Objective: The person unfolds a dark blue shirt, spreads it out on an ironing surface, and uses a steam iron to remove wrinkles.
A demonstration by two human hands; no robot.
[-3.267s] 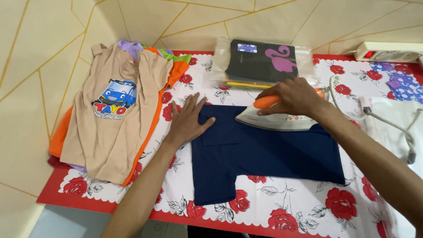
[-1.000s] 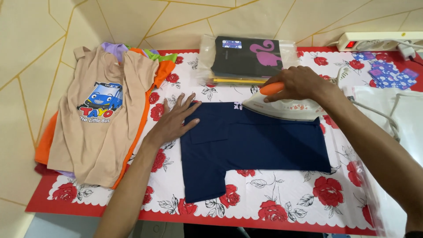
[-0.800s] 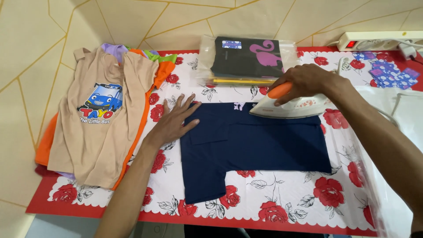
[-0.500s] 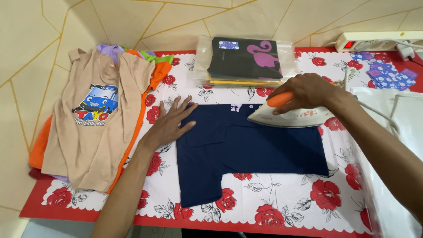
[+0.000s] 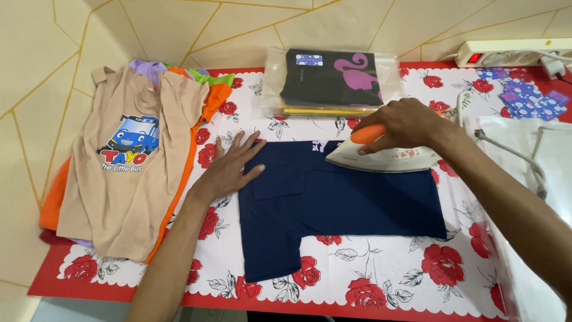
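Observation:
A dark navy garment (image 5: 333, 206) lies flat on a white cloth with red roses (image 5: 381, 280). My left hand (image 5: 229, 169) presses flat, fingers spread, on the garment's left edge. My right hand (image 5: 405, 124) grips the orange handle of a white iron (image 5: 387, 158), which rests on the garment's upper edge with its tip pointing left.
A pile of clothes topped by a beige shirt with a blue bus print (image 5: 128, 167) lies at the left. A clear bag with a dark folded item (image 5: 330, 83) sits at the back. A white power strip (image 5: 512, 52) and the iron's cord (image 5: 524, 164) are at right.
The iron has slid left along the garment's upper edge. My left hand has stayed on the garment's left side.

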